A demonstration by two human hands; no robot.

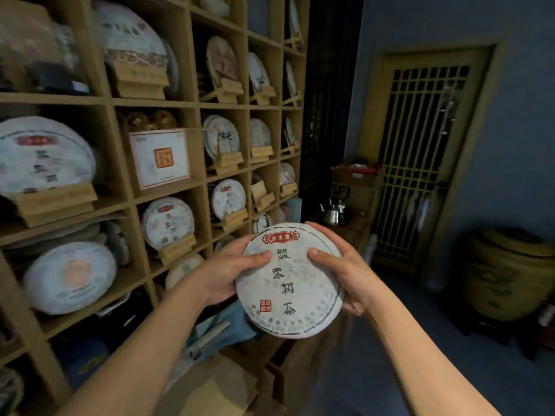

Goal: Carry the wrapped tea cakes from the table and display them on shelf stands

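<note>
A round tea cake [289, 291] in white paper, with a red label and dark characters, is held up in front of me, face toward the camera. My left hand [231, 270] grips its left edge, thumb across the front. My right hand [345, 273] grips its right edge in the same way. The wooden shelf unit [192, 105] fills the left side, with many wrapped cakes on small wooden stands. One stand [261, 195] in a right-hand cubby carries no cake that I can see.
A white boxed item [160, 157] leans in a middle cubby. Cardboard boxes [210, 385] and papers lie on the floor below my arms. A side table with kettles [333, 213], a lattice door [420, 163] and a large ceramic jar [507, 271] stand to the right.
</note>
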